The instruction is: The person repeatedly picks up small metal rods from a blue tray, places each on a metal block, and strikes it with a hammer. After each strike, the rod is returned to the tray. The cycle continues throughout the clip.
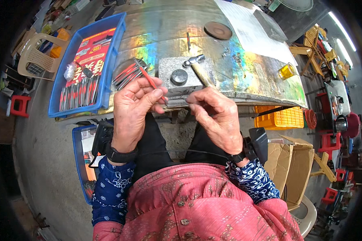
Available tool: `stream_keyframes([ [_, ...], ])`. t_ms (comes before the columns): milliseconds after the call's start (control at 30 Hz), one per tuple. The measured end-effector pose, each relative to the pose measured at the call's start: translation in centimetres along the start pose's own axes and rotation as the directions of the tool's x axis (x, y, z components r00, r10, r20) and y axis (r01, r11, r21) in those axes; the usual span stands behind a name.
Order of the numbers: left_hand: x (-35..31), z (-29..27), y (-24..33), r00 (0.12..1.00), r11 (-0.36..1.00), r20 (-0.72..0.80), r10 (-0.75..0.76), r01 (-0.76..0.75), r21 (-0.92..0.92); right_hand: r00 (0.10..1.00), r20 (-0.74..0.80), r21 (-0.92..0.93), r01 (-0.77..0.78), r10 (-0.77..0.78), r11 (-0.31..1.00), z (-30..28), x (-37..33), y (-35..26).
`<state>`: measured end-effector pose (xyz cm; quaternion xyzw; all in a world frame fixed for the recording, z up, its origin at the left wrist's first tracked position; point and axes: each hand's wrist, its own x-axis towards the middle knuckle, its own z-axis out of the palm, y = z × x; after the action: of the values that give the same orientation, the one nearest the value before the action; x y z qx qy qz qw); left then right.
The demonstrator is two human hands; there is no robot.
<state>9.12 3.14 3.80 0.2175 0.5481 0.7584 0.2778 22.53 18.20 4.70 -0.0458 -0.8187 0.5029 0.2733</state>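
Between the thumb and fingers of my left hand (132,110) is a slim red-and-grey rod-shaped tool (152,81), tilted up and to the left. My right hand (218,116) is closed in a pinch at the table's front edge; whatever its fingertips hold, if anything, is too small to make out. Just beyond the hands sits a grey block (165,66), carrying a round dark tin (179,77) and a hammer (204,75) with a worn wooden handle. Similar red-and-dark rods lie in a loose pile (126,75) beside my left hand.
A blue tray (115,45) at the left holds rows of rods and a red printed sheet. Farther back lie a single rod (188,41), a brown round dish (218,30) and white paper (251,30). A yellow cup (286,71) stands right, above a yellow crate (287,119) and cardboard box (278,157).
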Motion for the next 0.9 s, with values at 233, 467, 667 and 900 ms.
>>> stream_keyframes([
  [233,-0.2,1.0,-1.1,0.993,0.964,0.080,-0.089,0.106,-0.245,0.995,-0.044,0.142,-0.084,0.091,0.986,1.3,-0.4,-0.3],
  [467,-0.3,1.2,-1.8,0.987,0.926,0.098,-0.130,0.156,-0.343,0.993,-0.078,0.224,-0.068,0.087,0.972,1.7,-0.5,0.5],
  [667,-0.5,1.3,-1.9,0.988,0.915,0.078,-0.131,0.151,-0.374,0.994,-0.089,0.200,-0.042,0.061,0.979,1.8,-0.5,0.7],
  [900,-0.9,2.0,-2.2,0.998,0.957,0.007,-0.055,0.055,-0.284,0.992,-0.116,0.098,-0.042,0.053,0.994,1.9,-0.6,0.5],
])
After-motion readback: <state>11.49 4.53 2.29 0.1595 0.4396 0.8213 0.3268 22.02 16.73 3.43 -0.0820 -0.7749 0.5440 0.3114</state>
